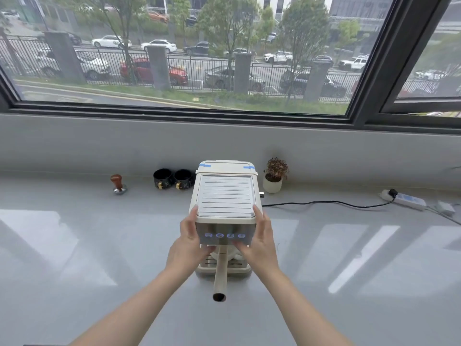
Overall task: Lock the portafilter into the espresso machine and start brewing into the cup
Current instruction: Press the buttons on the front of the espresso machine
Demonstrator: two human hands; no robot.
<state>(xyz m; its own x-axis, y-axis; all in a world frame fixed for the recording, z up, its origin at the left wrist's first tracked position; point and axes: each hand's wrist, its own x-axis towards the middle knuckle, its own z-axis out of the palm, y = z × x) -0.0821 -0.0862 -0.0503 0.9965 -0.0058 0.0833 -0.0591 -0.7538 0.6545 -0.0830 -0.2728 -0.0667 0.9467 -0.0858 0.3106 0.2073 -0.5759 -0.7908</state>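
Observation:
A cream espresso machine (225, 196) stands on the grey counter, its front panel showing a row of lit blue buttons (224, 235). The portafilter handle (220, 273) sticks straight out toward me from under the brew head. A white cup (235, 254) is partly visible on the drip tray (224, 269) beneath the panel. My left hand (190, 242) rests against the machine's left side, thumb at the top edge, fingers curled under the front. My right hand (259, 239) mirrors it on the right side, fingers reaching under toward the cup.
A wood-handled tamper (118, 184) and two black cups (173, 178) stand at the back left by the wall. A small potted plant (274, 174) sits right of the machine. A black cord (324, 203) runs to a power strip (405, 199) at the far right.

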